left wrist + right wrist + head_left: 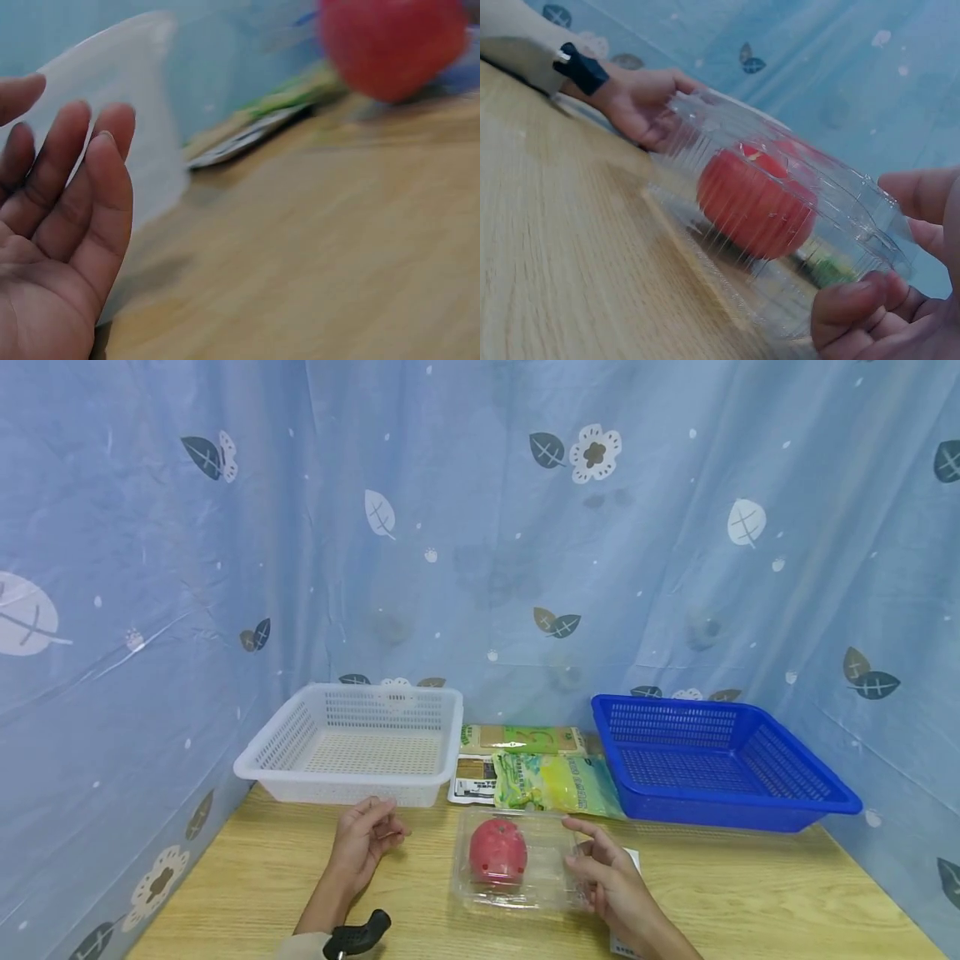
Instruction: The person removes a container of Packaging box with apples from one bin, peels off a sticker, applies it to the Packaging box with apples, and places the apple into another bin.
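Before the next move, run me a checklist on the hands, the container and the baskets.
1. Right hand gripping the clear container: ok, it holds the container's right end.
2. Red fruit inside the container: ok, seen through the plastic.
3. Left hand supporting the other end: not ok, it is apart from the container, fingers relaxed.
4. Lid fastened: cannot tell, the clear plastic and glare obscure the closure.
5. White basket and blue basket upright: ok, the white one on the left, the blue one on the right.
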`<state>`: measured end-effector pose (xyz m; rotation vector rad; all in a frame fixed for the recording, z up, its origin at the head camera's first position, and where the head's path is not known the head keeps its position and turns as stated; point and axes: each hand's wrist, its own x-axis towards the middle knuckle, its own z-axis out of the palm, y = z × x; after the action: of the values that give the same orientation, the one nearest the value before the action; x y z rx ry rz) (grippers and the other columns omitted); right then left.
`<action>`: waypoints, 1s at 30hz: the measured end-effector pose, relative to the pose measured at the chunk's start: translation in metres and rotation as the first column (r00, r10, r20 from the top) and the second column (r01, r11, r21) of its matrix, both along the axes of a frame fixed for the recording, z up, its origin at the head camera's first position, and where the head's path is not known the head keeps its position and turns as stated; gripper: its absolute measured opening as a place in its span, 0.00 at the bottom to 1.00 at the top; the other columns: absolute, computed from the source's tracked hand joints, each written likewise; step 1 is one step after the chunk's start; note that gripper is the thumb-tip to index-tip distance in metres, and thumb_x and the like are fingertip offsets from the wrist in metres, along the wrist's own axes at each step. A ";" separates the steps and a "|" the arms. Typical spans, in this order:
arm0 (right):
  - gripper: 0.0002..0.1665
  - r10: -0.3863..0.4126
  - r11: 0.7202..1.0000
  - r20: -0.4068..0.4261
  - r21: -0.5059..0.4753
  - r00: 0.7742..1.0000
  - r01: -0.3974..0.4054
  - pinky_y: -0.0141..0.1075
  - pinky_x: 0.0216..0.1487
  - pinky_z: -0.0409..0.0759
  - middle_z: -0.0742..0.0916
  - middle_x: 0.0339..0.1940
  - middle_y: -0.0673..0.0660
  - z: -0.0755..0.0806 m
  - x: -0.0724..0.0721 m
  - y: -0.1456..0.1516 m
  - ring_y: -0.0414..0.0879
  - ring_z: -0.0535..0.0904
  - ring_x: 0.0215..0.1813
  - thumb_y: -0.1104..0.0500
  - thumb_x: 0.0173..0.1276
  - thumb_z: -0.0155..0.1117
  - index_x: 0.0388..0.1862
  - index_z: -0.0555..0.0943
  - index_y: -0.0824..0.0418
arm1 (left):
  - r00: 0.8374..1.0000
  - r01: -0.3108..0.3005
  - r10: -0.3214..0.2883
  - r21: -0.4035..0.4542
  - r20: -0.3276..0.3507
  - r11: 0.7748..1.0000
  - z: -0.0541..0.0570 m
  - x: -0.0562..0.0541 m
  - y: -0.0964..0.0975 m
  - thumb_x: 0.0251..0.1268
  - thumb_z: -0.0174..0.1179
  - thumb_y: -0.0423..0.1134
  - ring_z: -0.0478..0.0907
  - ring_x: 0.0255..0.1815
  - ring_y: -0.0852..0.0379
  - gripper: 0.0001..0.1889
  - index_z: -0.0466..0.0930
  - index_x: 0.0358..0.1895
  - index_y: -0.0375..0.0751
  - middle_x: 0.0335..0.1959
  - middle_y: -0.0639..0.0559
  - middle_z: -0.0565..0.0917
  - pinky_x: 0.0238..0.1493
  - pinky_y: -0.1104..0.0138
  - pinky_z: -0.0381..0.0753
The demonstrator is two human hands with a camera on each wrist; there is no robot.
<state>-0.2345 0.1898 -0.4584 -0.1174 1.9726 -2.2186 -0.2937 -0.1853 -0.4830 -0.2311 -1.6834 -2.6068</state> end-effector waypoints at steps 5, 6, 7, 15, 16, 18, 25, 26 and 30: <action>0.33 0.019 0.993 -0.034 0.117 0.999 -0.015 0.30 0.18 0.70 0.75 0.41 0.56 0.006 0.000 0.007 0.40 0.67 0.22 0.54 0.78 0.58 0.77 0.63 0.55 | 0.994 0.106 -0.106 -0.109 0.000 0.988 -0.001 0.007 0.026 0.74 0.58 0.37 0.86 0.31 0.55 0.08 0.76 0.41 0.33 0.32 0.46 0.86 0.34 0.66 0.88; 0.32 0.014 0.990 -0.045 0.143 0.999 -0.007 0.30 0.19 0.71 0.76 0.41 0.56 0.007 0.000 0.009 0.40 0.68 0.22 0.53 0.79 0.57 0.77 0.63 0.55 | 0.993 0.114 -0.116 -0.141 -0.009 0.983 -0.001 0.009 0.032 0.74 0.58 0.36 0.86 0.30 0.55 0.10 0.75 0.44 0.30 0.34 0.45 0.86 0.34 0.65 0.89; 0.31 0.002 0.985 -0.060 0.173 0.998 0.009 0.29 0.18 0.70 0.77 0.40 0.57 0.009 -0.001 0.012 0.40 0.68 0.21 0.51 0.79 0.56 0.77 0.64 0.56 | 0.992 0.120 -0.124 -0.170 -0.013 0.978 -0.001 0.010 0.037 0.74 0.59 0.36 0.86 0.30 0.54 0.12 0.73 0.47 0.28 0.36 0.43 0.85 0.33 0.64 0.89; 0.21 -0.177 0.923 -0.182 0.310 0.967 0.228 0.30 0.18 0.71 0.80 0.38 0.62 0.013 -0.004 0.041 0.43 0.72 0.23 0.61 0.77 0.58 0.66 0.74 0.65 | 0.990 0.132 -0.142 -0.304 -0.010 0.943 -0.001 0.021 0.060 0.74 0.60 0.41 0.83 0.33 0.54 0.26 0.65 0.65 0.28 0.53 0.37 0.76 0.30 0.63 0.89; 0.20 -0.192 0.908 -0.201 0.335 0.961 0.251 0.31 0.18 0.71 0.80 0.37 0.62 0.013 -0.005 0.045 0.44 0.72 0.24 0.62 0.77 0.58 0.64 0.75 0.65 | 0.989 0.139 -0.149 -0.307 -0.010 0.942 -0.001 0.022 0.060 0.74 0.60 0.42 0.82 0.34 0.54 0.27 0.64 0.67 0.30 0.55 0.36 0.74 0.30 0.63 0.88; 0.17 -0.206 0.873 -0.249 0.391 0.946 0.293 0.32 0.19 0.73 0.80 0.36 0.61 0.011 -0.005 0.051 0.45 0.73 0.25 0.65 0.75 0.59 0.61 0.78 0.66 | 0.987 0.153 -0.164 -0.312 -0.007 0.938 0.000 0.024 0.061 0.75 0.59 0.42 0.81 0.35 0.54 0.28 0.63 0.70 0.33 0.59 0.35 0.71 0.30 0.63 0.88; 0.15 -0.130 0.740 -0.420 0.562 0.898 0.369 0.31 0.20 0.72 0.81 0.29 0.53 0.000 -0.008 0.062 0.40 0.72 0.23 0.67 0.68 0.67 0.53 0.83 0.65 | 0.978 0.195 -0.209 -0.340 -0.006 0.920 0.000 0.034 0.063 0.75 0.58 0.40 0.80 0.37 0.55 0.32 0.58 0.77 0.39 0.64 0.33 0.64 0.28 0.66 0.87; 0.16 -0.118 0.721 -0.430 0.583 0.895 0.375 0.31 0.21 0.72 0.81 0.28 0.52 -0.001 -0.009 0.063 0.38 0.72 0.23 0.67 0.67 0.68 0.54 0.83 0.65 | 0.975 0.204 -0.221 -0.340 -0.010 0.918 0.000 0.034 0.065 0.75 0.58 0.40 0.81 0.37 0.55 0.33 0.57 0.77 0.39 0.65 0.33 0.63 0.28 0.65 0.87; 0.23 -0.053 0.637 -0.421 0.684 0.906 0.355 0.30 0.24 0.73 0.80 0.29 0.49 -0.007 -0.014 0.068 0.37 0.72 0.26 0.64 0.65 0.72 0.59 0.82 0.66 | 0.969 0.229 -0.248 -0.330 -0.017 0.916 0.000 0.035 0.070 0.74 0.59 0.38 0.80 0.36 0.58 0.35 0.54 0.79 0.39 0.64 0.34 0.63 0.28 0.63 0.88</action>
<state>-0.2487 0.2576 -0.4651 -0.2058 3.0955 -1.3264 -0.2582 -0.1154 -0.4825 -0.5495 -2.1858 -2.4238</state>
